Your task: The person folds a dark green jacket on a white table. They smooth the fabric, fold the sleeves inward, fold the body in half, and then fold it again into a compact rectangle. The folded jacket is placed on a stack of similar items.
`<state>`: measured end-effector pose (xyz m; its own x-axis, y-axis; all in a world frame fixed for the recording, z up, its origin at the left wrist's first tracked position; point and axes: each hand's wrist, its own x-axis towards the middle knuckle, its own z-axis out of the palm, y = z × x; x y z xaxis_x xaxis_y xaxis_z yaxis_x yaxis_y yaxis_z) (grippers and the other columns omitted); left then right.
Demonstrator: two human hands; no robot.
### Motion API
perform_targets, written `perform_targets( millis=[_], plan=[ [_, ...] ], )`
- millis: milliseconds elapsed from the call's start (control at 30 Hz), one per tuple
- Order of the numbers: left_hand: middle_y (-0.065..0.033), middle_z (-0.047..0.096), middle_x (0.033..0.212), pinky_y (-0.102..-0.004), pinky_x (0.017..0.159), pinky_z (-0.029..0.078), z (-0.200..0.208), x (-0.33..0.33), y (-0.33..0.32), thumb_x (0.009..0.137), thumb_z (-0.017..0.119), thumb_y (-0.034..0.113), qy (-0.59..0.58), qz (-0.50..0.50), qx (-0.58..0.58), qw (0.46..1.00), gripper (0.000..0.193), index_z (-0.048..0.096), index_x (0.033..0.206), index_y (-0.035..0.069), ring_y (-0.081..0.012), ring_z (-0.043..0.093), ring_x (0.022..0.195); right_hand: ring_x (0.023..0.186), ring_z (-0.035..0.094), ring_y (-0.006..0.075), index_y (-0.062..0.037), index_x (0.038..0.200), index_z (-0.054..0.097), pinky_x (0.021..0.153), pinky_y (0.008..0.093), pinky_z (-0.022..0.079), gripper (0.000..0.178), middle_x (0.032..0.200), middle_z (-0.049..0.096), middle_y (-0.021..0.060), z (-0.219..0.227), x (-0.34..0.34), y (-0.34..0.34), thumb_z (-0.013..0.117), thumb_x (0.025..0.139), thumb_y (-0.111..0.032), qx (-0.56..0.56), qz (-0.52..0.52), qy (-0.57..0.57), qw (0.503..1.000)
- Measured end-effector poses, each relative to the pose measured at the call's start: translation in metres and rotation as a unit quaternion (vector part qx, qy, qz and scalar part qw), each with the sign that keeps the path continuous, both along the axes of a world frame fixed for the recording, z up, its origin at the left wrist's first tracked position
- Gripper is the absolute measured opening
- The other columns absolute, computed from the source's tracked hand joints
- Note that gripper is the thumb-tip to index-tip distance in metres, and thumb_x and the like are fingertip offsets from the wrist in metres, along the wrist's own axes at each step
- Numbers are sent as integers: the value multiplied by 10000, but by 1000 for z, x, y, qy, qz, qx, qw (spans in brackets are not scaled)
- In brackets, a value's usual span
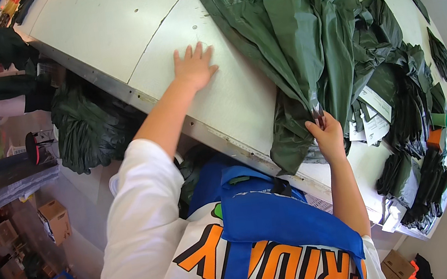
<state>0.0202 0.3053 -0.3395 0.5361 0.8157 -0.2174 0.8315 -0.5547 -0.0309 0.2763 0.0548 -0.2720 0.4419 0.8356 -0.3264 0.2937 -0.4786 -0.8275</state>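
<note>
My left hand [195,70] rests on the pale table top [106,36], palm down with its fingers spread and holding nothing. A large dark green garment [283,34] of thin, slightly shiny cloth lies crumpled to the right of it, one end hanging over the near edge. At the lower part of this cloth, my right hand [328,135] is closed on a small bladed tool [319,118] with a dark reddish handle. The tool's metal tip points away from me against the green folds. Whether the fingers also pinch cloth is hidden.
Stacks of folded dark cloth [423,180] and white paper sheets [374,112] lie on the right. A metal-edged rim [193,124] bounds the table's near side. Bundled green cloth [87,124] hangs below left, near a cardboard box [55,221]. Another person's arm [5,107] shows far left.
</note>
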Motion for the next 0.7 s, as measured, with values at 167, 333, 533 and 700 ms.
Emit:
perform_targets(
  millis=[167, 333, 533, 700],
  plan=[
    [-158, 514, 1354, -459, 973, 436, 82, -12, -18, 922, 504, 510, 89, 38, -617, 781, 715, 361, 1425, 24, -257, 539, 1187, 595, 348, 62, 4, 796, 538, 530, 240, 303, 189, 615, 404, -33, 41, 24, -25, 702, 768, -84, -46, 53, -1, 998],
    [-175, 507, 1317, -423, 953, 453, 4, 23, -35, 888, 632, 376, -599, 357, -589, 408, 685, 339, 1382, 2, -271, 502, 1197, 576, 374, 48, 5, 797, 568, 505, 243, 302, 181, 612, 431, -39, 87, 47, -55, 731, 735, -42, -124, 163, 34, 978],
    [-173, 552, 1228, -440, 919, 481, -32, 16, 16, 855, 663, 106, -772, 490, -297, 275, 500, 426, 1283, 2, -295, 572, 1081, 564, 371, 44, -25, 733, 562, 506, 239, 299, 195, 610, 416, -63, 104, 113, -157, 748, 673, -40, -254, 73, 74, 961],
    [-136, 577, 1241, -431, 987, 442, 29, -28, -36, 975, 474, 161, -805, 323, -464, 181, 328, 496, 1241, -29, -267, 572, 1117, 614, 404, 42, -15, 904, 641, 553, 217, 321, 128, 661, 461, -56, 87, 135, -191, 662, 791, -72, -252, -26, -73, 965]
  ],
)
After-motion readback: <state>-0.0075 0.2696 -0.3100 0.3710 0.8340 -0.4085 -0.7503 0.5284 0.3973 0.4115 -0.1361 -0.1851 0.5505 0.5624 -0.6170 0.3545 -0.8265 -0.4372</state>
